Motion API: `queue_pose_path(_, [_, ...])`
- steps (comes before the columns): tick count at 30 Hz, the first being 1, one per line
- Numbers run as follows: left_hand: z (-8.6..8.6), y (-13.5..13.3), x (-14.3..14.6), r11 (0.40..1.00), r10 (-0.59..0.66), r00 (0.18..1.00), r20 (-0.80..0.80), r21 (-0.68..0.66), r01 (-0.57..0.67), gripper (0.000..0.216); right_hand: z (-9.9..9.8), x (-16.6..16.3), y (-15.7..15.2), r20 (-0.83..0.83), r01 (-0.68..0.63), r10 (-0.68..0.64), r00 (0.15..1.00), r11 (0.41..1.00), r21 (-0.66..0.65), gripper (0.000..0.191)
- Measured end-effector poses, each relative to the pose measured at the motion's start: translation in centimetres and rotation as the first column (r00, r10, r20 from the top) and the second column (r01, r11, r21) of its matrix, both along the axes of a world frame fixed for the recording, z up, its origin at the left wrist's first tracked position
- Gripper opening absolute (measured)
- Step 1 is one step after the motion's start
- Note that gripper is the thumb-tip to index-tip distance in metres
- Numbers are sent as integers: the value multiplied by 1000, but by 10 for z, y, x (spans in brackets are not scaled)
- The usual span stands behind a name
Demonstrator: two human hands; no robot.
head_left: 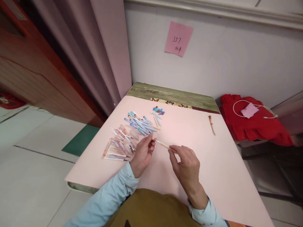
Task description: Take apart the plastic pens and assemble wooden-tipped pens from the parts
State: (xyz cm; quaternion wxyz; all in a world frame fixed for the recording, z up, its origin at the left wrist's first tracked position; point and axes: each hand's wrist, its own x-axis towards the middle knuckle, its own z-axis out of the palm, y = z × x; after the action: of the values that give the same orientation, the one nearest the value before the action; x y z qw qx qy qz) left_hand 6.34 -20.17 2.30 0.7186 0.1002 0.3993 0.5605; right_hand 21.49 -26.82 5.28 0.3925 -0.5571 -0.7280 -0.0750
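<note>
Over the middle of the tabletop [203, 157], a slim pale rod [165, 145] is pinched by the right hand [187, 163] and a small brown piece [154, 139] at its tip by the left hand [143, 154], so the rod could be bent, or the piece dropped among the blue pens [145, 125] toward the left edge, were force applied askew.
</note>
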Motion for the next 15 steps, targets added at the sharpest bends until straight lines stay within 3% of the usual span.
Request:
queue_pose_path(8, [2,-10,7,989,3,984,-177,144,23,35,-9,-1,-3,19,48,-46,999,996,-79,8])
queue_pose_path(15, [4,-12,10,985,10,974,-228,169,29,35,-22,-5,-7,-1,125,-131,991,947,-295,10])
